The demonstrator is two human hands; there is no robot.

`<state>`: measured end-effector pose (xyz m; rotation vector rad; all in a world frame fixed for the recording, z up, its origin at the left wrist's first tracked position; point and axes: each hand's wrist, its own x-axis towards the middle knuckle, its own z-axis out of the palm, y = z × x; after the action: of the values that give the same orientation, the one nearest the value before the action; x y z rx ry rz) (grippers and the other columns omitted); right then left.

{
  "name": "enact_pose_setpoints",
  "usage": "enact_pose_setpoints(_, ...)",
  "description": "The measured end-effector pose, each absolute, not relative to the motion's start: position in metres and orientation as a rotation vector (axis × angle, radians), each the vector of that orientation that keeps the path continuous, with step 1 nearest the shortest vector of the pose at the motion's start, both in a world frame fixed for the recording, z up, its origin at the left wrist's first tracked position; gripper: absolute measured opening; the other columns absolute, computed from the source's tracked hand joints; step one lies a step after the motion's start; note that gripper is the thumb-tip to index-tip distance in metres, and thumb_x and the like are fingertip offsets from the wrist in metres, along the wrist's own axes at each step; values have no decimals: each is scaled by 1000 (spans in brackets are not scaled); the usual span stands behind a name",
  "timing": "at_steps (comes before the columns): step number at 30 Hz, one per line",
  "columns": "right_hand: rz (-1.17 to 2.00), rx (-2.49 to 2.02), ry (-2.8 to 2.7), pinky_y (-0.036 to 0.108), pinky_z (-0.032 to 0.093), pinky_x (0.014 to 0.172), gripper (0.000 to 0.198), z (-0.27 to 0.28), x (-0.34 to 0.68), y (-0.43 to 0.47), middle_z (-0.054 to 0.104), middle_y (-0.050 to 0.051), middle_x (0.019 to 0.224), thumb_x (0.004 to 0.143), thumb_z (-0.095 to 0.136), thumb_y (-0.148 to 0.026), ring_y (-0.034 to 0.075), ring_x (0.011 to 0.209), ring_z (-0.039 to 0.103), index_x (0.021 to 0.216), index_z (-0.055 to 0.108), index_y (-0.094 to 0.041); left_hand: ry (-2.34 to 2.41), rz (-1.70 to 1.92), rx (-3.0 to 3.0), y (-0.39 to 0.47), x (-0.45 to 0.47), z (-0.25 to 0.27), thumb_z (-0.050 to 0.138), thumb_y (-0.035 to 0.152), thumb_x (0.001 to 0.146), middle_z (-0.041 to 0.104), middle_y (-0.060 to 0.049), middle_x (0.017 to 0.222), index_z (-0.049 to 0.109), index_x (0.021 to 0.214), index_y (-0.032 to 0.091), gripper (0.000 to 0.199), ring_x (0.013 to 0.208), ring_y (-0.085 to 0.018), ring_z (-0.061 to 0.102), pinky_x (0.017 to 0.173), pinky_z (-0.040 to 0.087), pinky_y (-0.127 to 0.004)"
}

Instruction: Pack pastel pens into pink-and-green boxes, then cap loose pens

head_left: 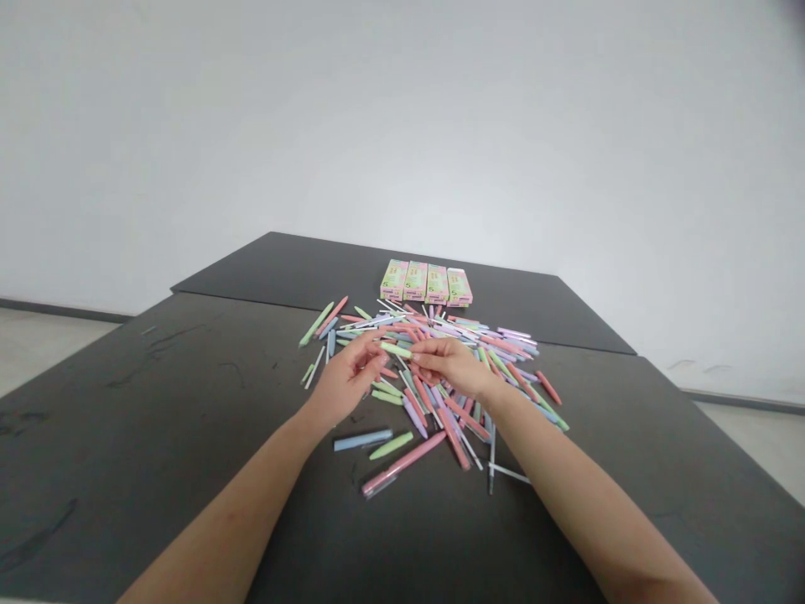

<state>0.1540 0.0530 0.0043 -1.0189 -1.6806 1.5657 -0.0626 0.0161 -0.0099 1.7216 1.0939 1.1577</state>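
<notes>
Between my two hands is a light green pen barrel [396,350], held nearly level above a heap of pen parts. My left hand [349,373] pinches its left end with thumb and fingers, while my right hand [451,364] grips the right end. Beneath and around them lie pink, purple, blue and green barrels mixed with thin white refills. Closer to me rest a blue barrel piece [363,439], a short green barrel piece [391,445] and a long pink pen [403,465] with a clear clip end.
Several pink and green boxes [416,281] stand side by side behind the heap. Everything lies on a dark table [189,419] with scuff marks and a seam running across it. A pale wall [402,126] rises beyond the far edge.
</notes>
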Motion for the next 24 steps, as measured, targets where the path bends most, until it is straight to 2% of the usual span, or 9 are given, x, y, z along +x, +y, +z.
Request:
enact_pose_setpoints(4, 1523, -1043, -1713, 20, 34, 46, 29, 10, 152, 47, 58, -4, 61, 74, 69, -37, 6, 46, 45, 93, 71, -15, 1151, 1125, 1706, 12, -58, -9, 55, 37, 88, 67, -2, 71, 63, 118, 15, 38, 54, -12, 56, 51, 46, -22)
enact_pose_setpoints(7, 1471, -1039, -1647, 22, 37, 48, 36, 14, 158, 51, 63, -1, 70, 76, 65, -38, 8, 49, 48, 104, 68, -15, 1235, 1146, 1705, 15, -59, -10, 55, 35, 87, 70, -3, 72, 66, 114, 15, 36, 52, -12, 55, 51, 45, -23)
enact_pose_setpoints(9, 1303, -1095, -1621, 22, 38, 50, 36, 16, 167, 57, 64, 0, 70, 78, 60, -36, 9, 51, 50, 107, 67, -16, 1310, 1169, 1711, 18, -62, -12, 54, 35, 87, 71, -3, 73, 67, 110, 15, 34, 53, -12, 56, 51, 43, -23)
enact_pose_setpoints(13, 854, -1317, -1784, 24, 40, 58, 21, 16, 186, 66, 66, 1, 70, 78, 57, -30, 13, 60, 56, 88, 69, -16, 1511, 1150, 1801, 24, -65, -18, 56, 35, 84, 72, -2, 76, 71, 101, 17, 29, 59, -14, 59, 56, 44, -24)
enact_pose_setpoints(16, 671, -1481, -2086, 25, 38, 59, 18, 15, 188, 63, 68, 2, 68, 78, 58, -29, 15, 62, 58, 75, 71, -17, 1684, 1025, 1905, 26, -66, -23, 56, 35, 84, 73, -1, 76, 72, 101, 20, 28, 55, -14, 57, 56, 43, -25)
enact_pose_setpoints(18, 563, -1551, -2254, 26, 36, 58, 19, 13, 185, 59, 69, 2, 68, 79, 59, -30, 16, 64, 59, 73, 72, -18, 1750, 952, 1963, 26, -67, -25, 55, 34, 84, 74, -1, 79, 72, 103, 21, 28, 57, -15, 59, 59, 44, -25)
enact_pose_setpoints(24, 388, -1659, -2506, 25, 36, 58, 17, 6, 175, 55, 72, 4, 81, 77, 61, -31, 16, 70, 62, 75, 72, -19, 1767, 775, 2088, 29, -70, -32, 52, 34, 86, 74, -4, 104, 67, 109, 22, 30, 81, -20, 68, 73, 48, -28)
